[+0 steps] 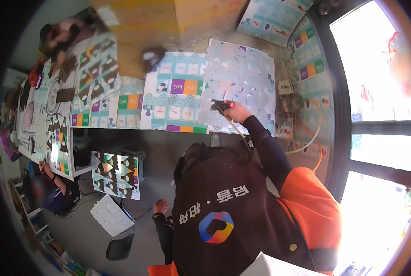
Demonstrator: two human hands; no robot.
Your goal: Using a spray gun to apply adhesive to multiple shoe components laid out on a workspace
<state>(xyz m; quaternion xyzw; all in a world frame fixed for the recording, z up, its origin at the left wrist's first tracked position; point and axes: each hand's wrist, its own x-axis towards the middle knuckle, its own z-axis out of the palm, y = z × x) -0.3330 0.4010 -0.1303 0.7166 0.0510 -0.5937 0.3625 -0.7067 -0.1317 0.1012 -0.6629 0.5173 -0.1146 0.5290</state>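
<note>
My right hand (235, 112) is closed round a dark spray gun (220, 106), held over the table's right part. From below the gun a pale hose (234, 126) runs down toward my forearm. Beneath it lies a large sheet covered with overlapping whitish cut pieces (242, 69), on top of printed card sheets (174, 73) in white, teal, purple and orange. My left hand (161, 206) hangs low at my side, away from the table, fingers loosely apart and holding nothing. A dark apron (242, 202) with a coloured ring emblem covers my front.
At left, co-workers (44, 188) sit along a longer table bearing sheets with black cut shapes (97, 69). A similar sheet (116, 175) and a whitish one (112, 215) rest near a chair (120, 244). An orange hose (323, 154) and windows (375, 60) are on the right.
</note>
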